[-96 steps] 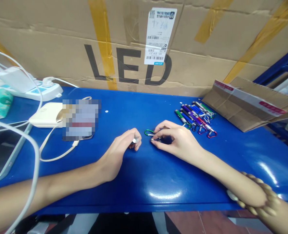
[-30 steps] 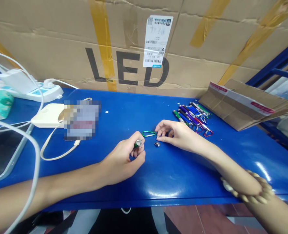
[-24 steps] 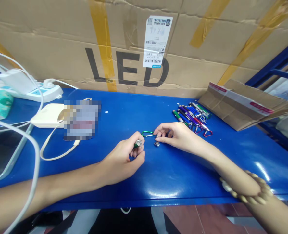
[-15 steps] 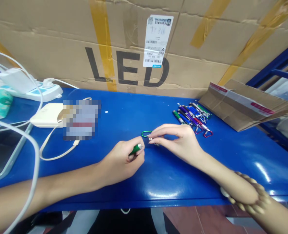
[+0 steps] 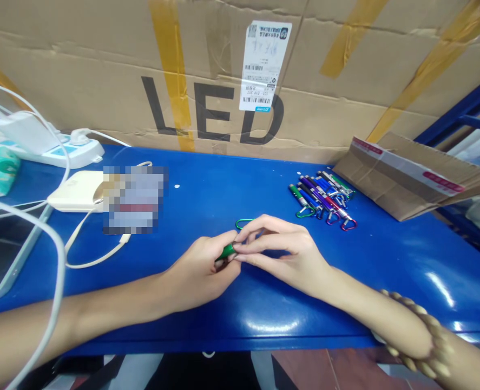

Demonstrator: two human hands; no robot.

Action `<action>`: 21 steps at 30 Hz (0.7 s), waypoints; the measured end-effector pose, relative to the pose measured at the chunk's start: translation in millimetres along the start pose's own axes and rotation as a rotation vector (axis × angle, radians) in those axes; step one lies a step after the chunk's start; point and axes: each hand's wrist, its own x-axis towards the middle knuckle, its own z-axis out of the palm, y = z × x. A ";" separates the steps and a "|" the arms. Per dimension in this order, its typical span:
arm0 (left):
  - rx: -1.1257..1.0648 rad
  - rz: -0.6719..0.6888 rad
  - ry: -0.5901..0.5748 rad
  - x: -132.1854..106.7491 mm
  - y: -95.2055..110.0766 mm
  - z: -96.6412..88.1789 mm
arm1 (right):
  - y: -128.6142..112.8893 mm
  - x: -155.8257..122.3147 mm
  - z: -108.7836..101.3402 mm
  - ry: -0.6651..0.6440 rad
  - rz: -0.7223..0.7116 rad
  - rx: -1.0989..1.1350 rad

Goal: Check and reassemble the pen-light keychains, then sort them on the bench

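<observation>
My left hand [image 5: 201, 271] is closed around a small green flashlight body [image 5: 225, 251], its open end pointing right. My right hand [image 5: 282, 252] pinches a small metal piece that is hidden by my fingertips, pressed against that end of the flashlight. A green carabiner clip [image 5: 243, 222] lies on the blue table [image 5: 231, 189] just behind my fingers. A pile of several coloured keychain flashlights [image 5: 323, 199] lies further back to the right.
A large cardboard box marked LED [image 5: 223, 76] stands along the back. A flattened carton [image 5: 414, 173] lies at the right. At the left are a white power strip [image 5: 61, 151], a cream power bank [image 5: 77, 190], white cables [image 5: 57, 260] and a blurred-out item [image 5: 135, 199].
My right hand picked up the small metal piece from the table and brought it left to the end of the green flashlight. My left hand turned the flashlight's end toward it.
</observation>
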 end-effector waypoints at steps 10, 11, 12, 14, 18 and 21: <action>0.037 0.015 0.097 -0.3 4.0 -2.0 | 5.3 0.7 -24.0 -0.172 0.209 -0.261; 0.037 0.009 0.107 -0.3 4.3 -2.4 | 7.6 0.3 -26.9 -0.198 0.239 -0.300; 0.037 0.005 0.115 -0.3 4.3 -2.7 | 10.1 -0.2 -29.0 -0.229 0.267 -0.329; 0.038 0.000 0.123 -0.2 4.1 -3.0 | 14.7 -1.3 -30.7 -0.294 0.314 -0.341; 0.044 -0.006 0.111 -0.7 3.8 -2.6 | 19.8 -2.1 -29.1 -0.327 0.360 -0.303; 0.047 -0.017 0.109 -1.2 4.5 -2.0 | 19.8 -1.7 -28.9 -0.289 0.365 -0.306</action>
